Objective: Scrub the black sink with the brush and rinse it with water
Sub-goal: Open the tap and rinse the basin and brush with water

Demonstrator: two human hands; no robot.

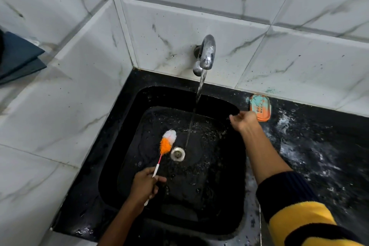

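The black sink [219, 166] fills the middle of the head view, wet, with a metal drain [177, 153] in its floor. My left hand [144, 184] grips the thin white-and-red handle of a brush [167, 142] whose orange and white bristle head rests on the sink floor just left of the drain. A chrome tap [207, 54] on the tiled wall runs a stream of water [197, 98] into the basin. My right hand [244, 121] hovers at the sink's back right rim, fingers loosely curled and holding nothing.
An orange and teal soap dish [260, 107] sits on the wet black counter [319, 146] right of the sink. White marble tiles [60, 106] wall the left and back sides. A dark blue object [18, 56] lies at the far left.
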